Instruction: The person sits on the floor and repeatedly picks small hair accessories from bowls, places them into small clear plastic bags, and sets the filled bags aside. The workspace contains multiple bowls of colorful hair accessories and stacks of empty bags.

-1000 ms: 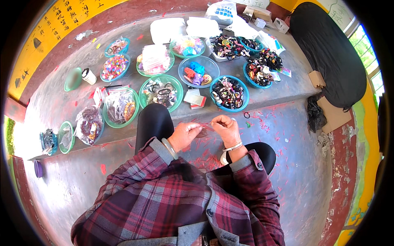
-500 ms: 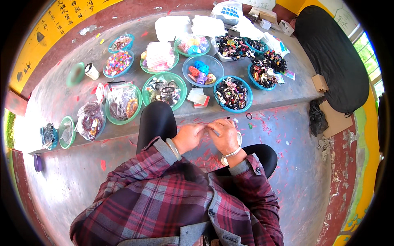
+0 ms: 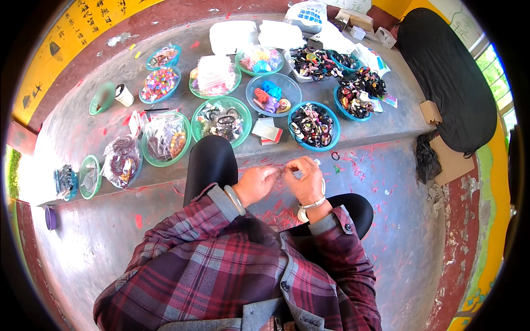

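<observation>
My left hand (image 3: 256, 183) is pinched, thumb against the fingers, in front of my knees. Close on its right, my right hand (image 3: 305, 181) has its thumb and forefinger curled into a ring. Whatever lies between the fingertips is too fine to make out. The two hands are slightly apart. Beyond them on the raised ledge, a green bowl (image 3: 247, 135) holds hair ties in clear bags, and a blue bowl (image 3: 337, 132) is full of dark hair ties with small ornaments. Between these bowls lies a small white and red box (image 3: 267, 130).
More bowls crowd the ledge, among them a clear one (image 3: 249, 87) with coloured scrunchies and a blue one (image 3: 178, 88) with bright small pieces. A white cup (image 3: 125, 96) stands at left. Red scraps (image 3: 276, 215) litter the floor. A black bag (image 3: 427, 160) sits at right.
My right hand has turned and lifted slightly, its fingers curling into a ring. The gap between the hands has widened a little. My left hand has barely moved.
</observation>
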The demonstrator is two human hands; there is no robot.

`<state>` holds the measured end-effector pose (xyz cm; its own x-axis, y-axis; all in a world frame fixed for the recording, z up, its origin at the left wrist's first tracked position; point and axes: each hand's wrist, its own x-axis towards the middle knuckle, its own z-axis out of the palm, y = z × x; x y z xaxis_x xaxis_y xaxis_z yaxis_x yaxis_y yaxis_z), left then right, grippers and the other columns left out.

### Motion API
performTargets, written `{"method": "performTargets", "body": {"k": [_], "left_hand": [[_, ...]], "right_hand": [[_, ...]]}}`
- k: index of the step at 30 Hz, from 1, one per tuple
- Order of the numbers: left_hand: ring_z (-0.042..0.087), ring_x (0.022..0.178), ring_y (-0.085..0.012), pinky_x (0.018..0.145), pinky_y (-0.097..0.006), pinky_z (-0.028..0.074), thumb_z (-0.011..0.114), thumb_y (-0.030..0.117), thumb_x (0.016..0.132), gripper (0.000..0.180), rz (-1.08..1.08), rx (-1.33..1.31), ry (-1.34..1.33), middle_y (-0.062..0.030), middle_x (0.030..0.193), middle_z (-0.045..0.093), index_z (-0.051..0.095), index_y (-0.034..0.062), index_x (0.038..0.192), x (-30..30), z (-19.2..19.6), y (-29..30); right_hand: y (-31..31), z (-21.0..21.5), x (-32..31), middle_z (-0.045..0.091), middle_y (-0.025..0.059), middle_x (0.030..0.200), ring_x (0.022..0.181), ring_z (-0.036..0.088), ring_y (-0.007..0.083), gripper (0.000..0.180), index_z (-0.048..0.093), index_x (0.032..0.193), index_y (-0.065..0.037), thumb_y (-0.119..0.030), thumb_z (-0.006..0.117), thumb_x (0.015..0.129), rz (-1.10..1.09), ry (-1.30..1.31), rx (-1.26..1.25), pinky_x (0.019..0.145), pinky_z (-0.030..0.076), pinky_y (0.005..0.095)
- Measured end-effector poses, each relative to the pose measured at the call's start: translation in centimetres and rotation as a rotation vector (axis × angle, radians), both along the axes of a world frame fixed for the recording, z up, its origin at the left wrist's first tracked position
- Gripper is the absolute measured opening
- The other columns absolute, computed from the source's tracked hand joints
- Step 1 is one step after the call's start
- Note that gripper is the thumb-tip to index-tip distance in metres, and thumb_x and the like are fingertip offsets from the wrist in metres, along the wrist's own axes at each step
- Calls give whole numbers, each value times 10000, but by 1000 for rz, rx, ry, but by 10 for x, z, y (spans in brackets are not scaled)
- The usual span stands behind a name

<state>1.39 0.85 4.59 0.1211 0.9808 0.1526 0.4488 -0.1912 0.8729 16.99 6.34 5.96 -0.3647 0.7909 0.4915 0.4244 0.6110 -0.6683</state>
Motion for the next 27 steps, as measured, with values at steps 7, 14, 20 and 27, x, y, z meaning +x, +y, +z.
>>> {"method": "performTargets", "body": {"k": [7,14,20,27], "left_hand": [[605,857,-208,759,-302,503,434,128,910,260,29,-494,-782,-143,978,591,525,-69,1053,-14,16,4],[590,868,-202,775,-298,487,459,149,904,235,190,-427,-1113,-132,941,590,549,-49,994,-42,-3,12],[587,898,-224,777,-297,481,464,146,901,221,222,-397,-1126,-142,939,595,558,-36,984,-49,7,11],[587,904,-232,779,-302,479,471,153,899,224,200,-412,-1147,-146,944,596,563,-34,980,-47,4,10]], "right_hand": [[24,-20,20,569,-14,708,622,473,46,71,602,784,-34,3,594,723,-39,541,-633,562,382,193],[34,-17,26,558,-36,716,624,474,41,39,610,791,-16,-6,589,760,-120,692,-704,573,368,171],[28,-25,19,609,105,742,660,570,277,64,621,771,-43,-69,585,725,-75,-130,-220,603,448,342],[17,-15,11,592,79,785,799,554,278,59,635,706,-68,-121,623,682,-26,-368,-99,710,411,378]]}}
